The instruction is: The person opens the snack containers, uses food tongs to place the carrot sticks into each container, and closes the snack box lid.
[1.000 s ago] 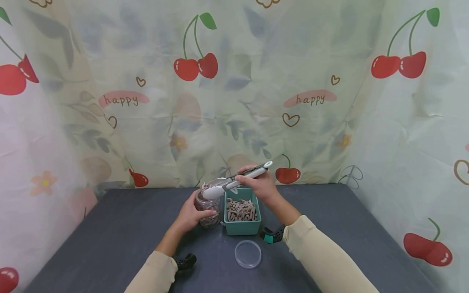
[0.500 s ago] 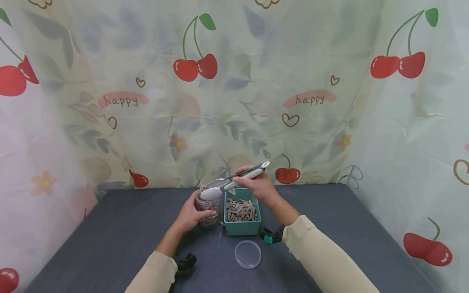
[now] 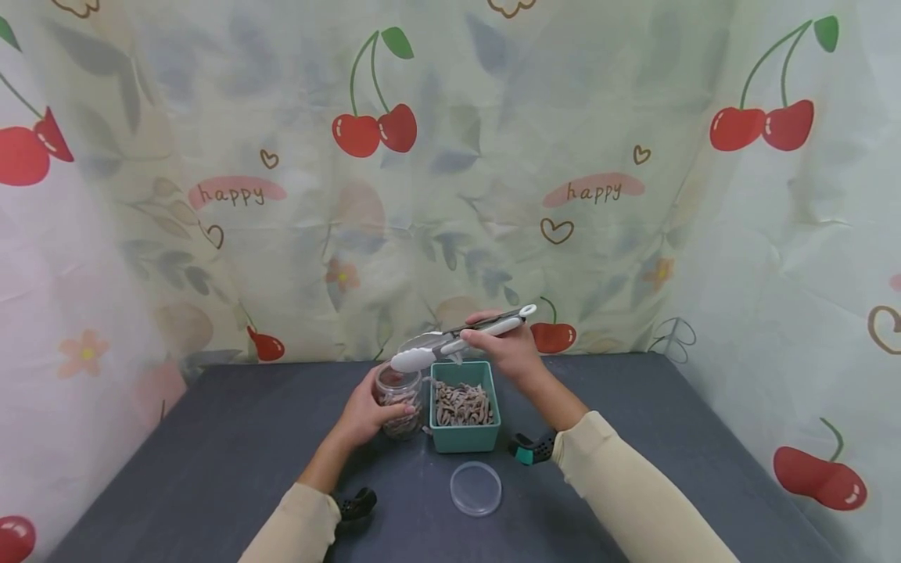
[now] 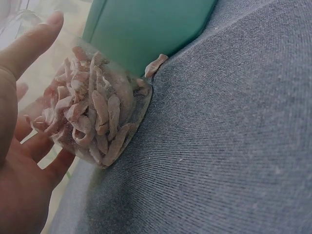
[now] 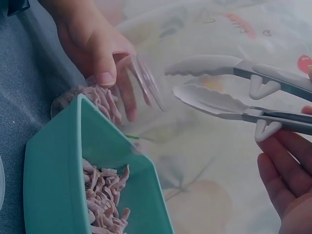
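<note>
Your left hand (image 3: 367, 410) curls around the clear jar (image 3: 403, 391), thumb across its near side and fingers around the other. The jar stands upright just to the left of the teal box (image 3: 464, 439); whether their walls touch, you cannot tell from here. It is smooth and see-through, round, with a wide uncovered mouth. Through its wall you see a tangle of slim, curled pieces (image 4: 92, 107), pinkish grey with a pale, dusty coating, some bent into hooks. They gather toward the bottom, and the glass or plastic above them is clear.

Your right hand (image 3: 512, 352) grips the tongs (image 3: 453, 346) by the handles, raised above the rear of the box and slanting toward its left side. Their scalloped, pale grey heads stand spread apart, near the jar's mouth but off it. Each arm carries a white V-shaped foot, and a white ring ends the handle.

Inside the box, a loose heap (image 3: 463, 404) of the same dusty, wormlike pieces covers the floor and stays below the rim. One stray piece (image 4: 156, 66), short and twisted, lies at the foot of the box on its left side, beside the jar's base. A round, translucent lid (image 3: 475, 489) lies flat in front of the box, on the ribbed, dark blue-grey cloth (image 3: 211, 453).
</note>
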Motion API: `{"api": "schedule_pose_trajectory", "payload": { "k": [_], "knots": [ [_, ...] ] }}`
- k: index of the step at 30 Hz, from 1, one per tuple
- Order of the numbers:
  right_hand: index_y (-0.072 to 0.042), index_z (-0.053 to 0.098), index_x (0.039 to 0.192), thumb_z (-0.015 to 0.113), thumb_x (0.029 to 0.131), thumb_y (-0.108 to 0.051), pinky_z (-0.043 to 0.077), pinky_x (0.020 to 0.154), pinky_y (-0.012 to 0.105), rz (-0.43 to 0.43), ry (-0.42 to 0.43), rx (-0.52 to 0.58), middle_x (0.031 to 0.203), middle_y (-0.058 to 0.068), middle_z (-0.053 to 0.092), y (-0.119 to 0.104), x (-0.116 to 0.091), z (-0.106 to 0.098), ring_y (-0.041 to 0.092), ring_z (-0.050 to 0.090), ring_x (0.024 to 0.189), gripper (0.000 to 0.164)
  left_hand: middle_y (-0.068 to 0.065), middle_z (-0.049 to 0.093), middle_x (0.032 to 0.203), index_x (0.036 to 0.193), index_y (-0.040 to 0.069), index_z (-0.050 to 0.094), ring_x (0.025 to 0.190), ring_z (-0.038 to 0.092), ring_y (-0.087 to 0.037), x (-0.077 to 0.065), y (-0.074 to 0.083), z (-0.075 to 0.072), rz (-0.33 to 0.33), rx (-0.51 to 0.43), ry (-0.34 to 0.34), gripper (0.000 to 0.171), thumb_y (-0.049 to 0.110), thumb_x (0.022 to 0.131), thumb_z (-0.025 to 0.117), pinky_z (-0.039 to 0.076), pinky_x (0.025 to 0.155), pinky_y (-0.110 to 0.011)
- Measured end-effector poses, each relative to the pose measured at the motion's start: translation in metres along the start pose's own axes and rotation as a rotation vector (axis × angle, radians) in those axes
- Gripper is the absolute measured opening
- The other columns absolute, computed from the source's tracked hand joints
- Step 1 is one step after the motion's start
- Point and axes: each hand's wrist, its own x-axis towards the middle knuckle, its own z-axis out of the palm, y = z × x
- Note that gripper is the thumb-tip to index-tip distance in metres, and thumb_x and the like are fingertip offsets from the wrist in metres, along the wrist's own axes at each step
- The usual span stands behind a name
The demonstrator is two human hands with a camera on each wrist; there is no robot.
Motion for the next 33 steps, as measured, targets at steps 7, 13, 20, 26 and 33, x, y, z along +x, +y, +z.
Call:
{"api": "schedule_pose_trajectory", "payload": {
  "k": [7, 13, 20, 26, 33],
  "knots": [
    [0.005, 0.070, 0.104, 0.077, 0.083, -0.008, 0.051, 0.068, 0.028, -0.015, 0.043, -0.004, 0.085, 0.004, 0.071, 0.020, 0.007, -0.008, 0.014, 0.062, 0.072, 0.025, -0.016, 0.056, 0.134, 0.142, 0.011, 0.040, 0.117, 0.054, -0.030, -0.002, 0.005, -0.001, 0.017, -0.023, -0.011, 0.079, 0.011, 0.077, 0.084, 0.043, 0.095, -0.047],
    [0.007, 0.068, 0.106, 0.077, 0.083, -0.009, 0.052, 0.071, 0.032, -0.016, 0.077, -0.015, 0.086, 0.005, 0.070, 0.026, 0.006, -0.016, 0.015, 0.063, 0.073, 0.029, -0.012, 0.057, 0.133, 0.142, 0.013, 0.041, 0.116, 0.055, -0.027, 0.002, -0.002, -0.001, 0.028, -0.002, -0.008, 0.079, 0.013, 0.076, 0.085, 0.044, 0.094, -0.045],
    [0.008, 0.066, 0.109, 0.075, 0.086, -0.009, 0.050, 0.070, 0.028, 0.029, 0.091, -0.035, 0.080, -0.002, 0.069, 0.025, 0.003, -0.031, 0.013, 0.060, 0.071, 0.030, -0.011, 0.058, 0.132, 0.142, 0.013, 0.042, 0.114, 0.056, -0.026, 0.002, -0.004, 0.000, 0.041, -0.005, -0.010, 0.080, 0.015, 0.075, 0.085, 0.045, 0.093, -0.044],
    [0.013, 0.064, 0.108, 0.072, 0.086, 0.000, 0.047, 0.066, 0.026, 0.007, 0.079, -0.034, 0.077, -0.005, 0.069, 0.011, -0.005, -0.040, 0.011, 0.056, 0.067, 0.027, -0.010, 0.058, 0.132, 0.142, 0.014, 0.042, 0.113, 0.057, -0.026, 0.000, -0.003, 0.000, 0.034, -0.005, -0.006, 0.080, 0.016, 0.075, 0.086, 0.045, 0.092, -0.043],
    [0.015, 0.062, 0.110, 0.071, 0.087, 0.000, 0.047, 0.069, 0.028, 0.035, 0.085, -0.088, 0.083, -0.002, 0.067, 0.005, -0.015, -0.048, 0.010, 0.056, 0.069, 0.029, -0.009, 0.058, 0.132, 0.141, 0.014, 0.042, 0.112, 0.057, -0.025, 0.000, -0.002, 0.000, 0.035, -0.011, -0.005, 0.081, 0.015, 0.074, 0.086, 0.045, 0.091, -0.042]
  ]
}}
